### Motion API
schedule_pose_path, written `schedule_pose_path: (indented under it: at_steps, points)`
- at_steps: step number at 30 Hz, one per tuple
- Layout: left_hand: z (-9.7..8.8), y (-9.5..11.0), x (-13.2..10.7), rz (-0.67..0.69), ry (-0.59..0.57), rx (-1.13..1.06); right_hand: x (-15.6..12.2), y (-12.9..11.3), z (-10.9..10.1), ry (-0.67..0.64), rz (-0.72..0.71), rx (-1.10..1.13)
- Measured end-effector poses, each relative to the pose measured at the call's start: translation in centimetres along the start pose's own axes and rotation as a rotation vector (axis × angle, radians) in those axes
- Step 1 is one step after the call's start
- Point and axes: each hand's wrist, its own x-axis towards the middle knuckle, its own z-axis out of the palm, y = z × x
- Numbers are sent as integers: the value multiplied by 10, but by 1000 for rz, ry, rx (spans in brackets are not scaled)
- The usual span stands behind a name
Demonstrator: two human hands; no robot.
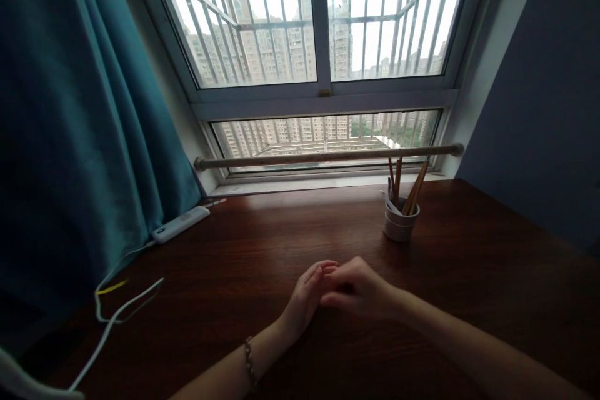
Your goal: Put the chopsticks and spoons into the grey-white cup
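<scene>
Both my hands rest together on a dark wooden desk [225, 262], near its middle. My left hand [304, 300] has its fingers curled, and a beaded bracelet sits on its wrist. My right hand [359, 290] lies against it with fingers bent inward, touching the left fingertips. Whether anything lies between the fingers is hidden. Behind and right of my hands stands a small white cup [400, 222] holding several pencils and a white utensil.
A white power strip [180, 225] lies at the desk's back left, its cable [117, 312] trailing toward the front left edge. A teal curtain [79, 125] hangs at left. A barred window [319, 56] with a rod [328, 155] runs behind the desk; a wall stands at right.
</scene>
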Motion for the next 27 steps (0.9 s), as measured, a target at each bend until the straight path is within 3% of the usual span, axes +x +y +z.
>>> schedule_pose_path:
  at_steps: [1,3,4,7,9,14,23,27]
  points:
    - [3,0,-4,30,-23,-5,-6,10,24,0,-68,52]
    - [8,2,-14,106,-137,90,-21,31,63,3,-57,130]
    - [11,3,-19,165,-234,209,-27,40,76,18,-22,123]
    - [19,5,-28,341,-450,493,-42,57,96,-69,-145,-10]
    - [21,4,-30,376,-477,538,-47,59,97,-148,-107,-19]
    - [17,-2,-26,365,-487,534,-53,52,83,-293,217,-2]
    - [11,0,-21,172,-531,548,-46,25,70,-356,497,0]
    - [12,0,-23,152,-511,549,-46,25,73,-360,544,-53]
